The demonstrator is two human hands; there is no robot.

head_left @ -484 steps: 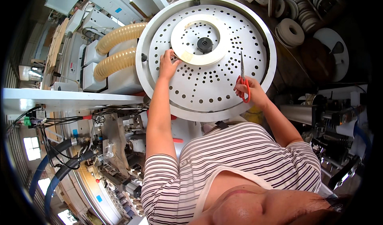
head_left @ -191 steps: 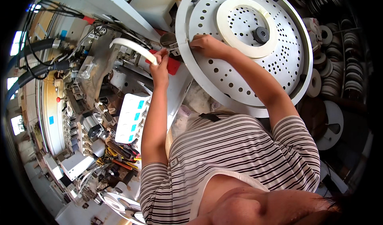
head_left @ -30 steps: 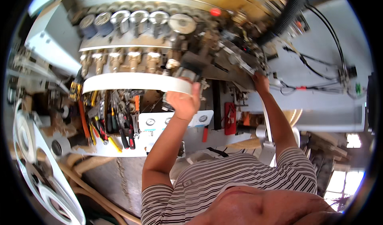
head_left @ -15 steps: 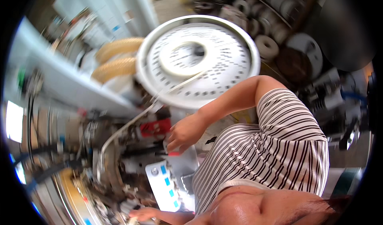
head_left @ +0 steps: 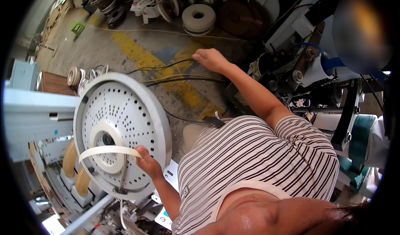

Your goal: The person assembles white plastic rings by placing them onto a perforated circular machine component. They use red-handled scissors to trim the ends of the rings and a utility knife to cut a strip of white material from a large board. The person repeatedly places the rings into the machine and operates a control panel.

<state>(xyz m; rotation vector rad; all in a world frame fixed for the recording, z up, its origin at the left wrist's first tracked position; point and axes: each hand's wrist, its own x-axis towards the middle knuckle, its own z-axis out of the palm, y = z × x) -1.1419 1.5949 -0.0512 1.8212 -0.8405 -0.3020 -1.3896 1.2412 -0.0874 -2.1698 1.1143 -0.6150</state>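
Note:
My left hand (head_left: 148,163) is closed on a flat white strip (head_left: 109,150), pinching it near its bend. The strip arches across the face of a white roll (head_left: 114,167), and another length hangs down below. This roll lies against a large round grey disc (head_left: 160,118) with a raised rim and rows of small holes. The disc appears tilted in view at the left. My right hand (head_left: 211,60) is stretched out over the floor, away from the disc. Its fingers are curled together, and nothing shows in them.
Black cables (head_left: 187,77) cross the concrete floor with yellow markings (head_left: 146,56). Stacked rolls (head_left: 199,18) stand at the far side, with a small green stool (head_left: 77,28) farther left. Machinery (head_left: 298,74) crowds the right. Ribbed yellow hoses (head_left: 82,181) sit beyond the disc.
My view has swung to the right. My left hand has come up from the machine and now holds the strip beside the roll. My right hand has moved away from a red-marked part to over the floor.

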